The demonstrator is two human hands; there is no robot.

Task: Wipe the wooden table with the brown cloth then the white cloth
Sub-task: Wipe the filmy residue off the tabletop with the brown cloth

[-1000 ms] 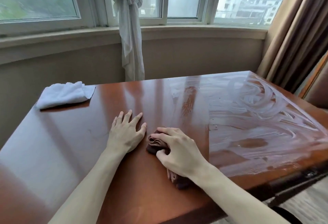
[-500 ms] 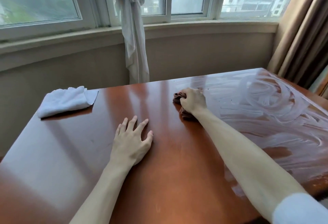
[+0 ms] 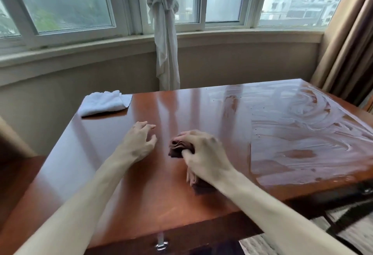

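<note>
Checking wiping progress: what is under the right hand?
The bunched brown cloth, gripped by the right hand, lies on the glossy wooden table. The tabletop beneath cloth and hand is hidden.

My right hand point(image 3: 203, 155) covers the middle of the brown cloth point(image 3: 177, 149), so only its bunched front and a blurred tail by my wrist show. My fingers there are smeared by motion. Both my forearms run off the bottom edge. The worktop point(image 3: 101, 174) is cut off at the right edge and lower left. I cannot tell whether my left hand point(image 3: 137, 143) touches the wood under its fingertips.
</note>
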